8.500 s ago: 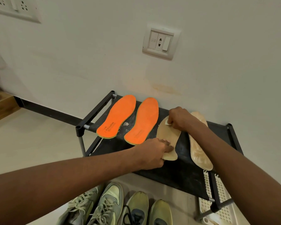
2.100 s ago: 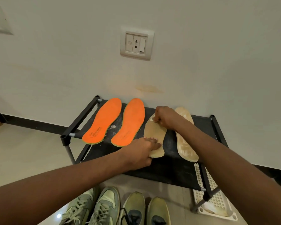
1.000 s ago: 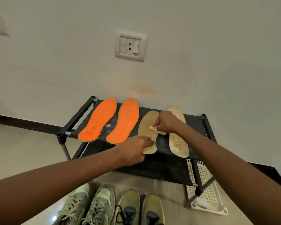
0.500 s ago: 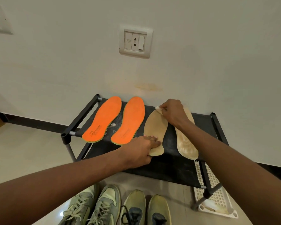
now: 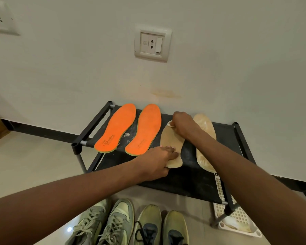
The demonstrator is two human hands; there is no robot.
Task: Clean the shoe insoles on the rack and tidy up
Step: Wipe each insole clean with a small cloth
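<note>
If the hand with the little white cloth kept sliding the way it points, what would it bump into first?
Probably the wall. The right hand grips the cloth at the tan insole's far tip, pointing toward the rack's back edge; depth is unclear.

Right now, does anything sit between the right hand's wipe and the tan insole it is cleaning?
Nothing visible does. The right hand grips a small white wipe directly on the toe end of the flat tan insole, while the left hand presses its heel end onto the black rack.
</note>
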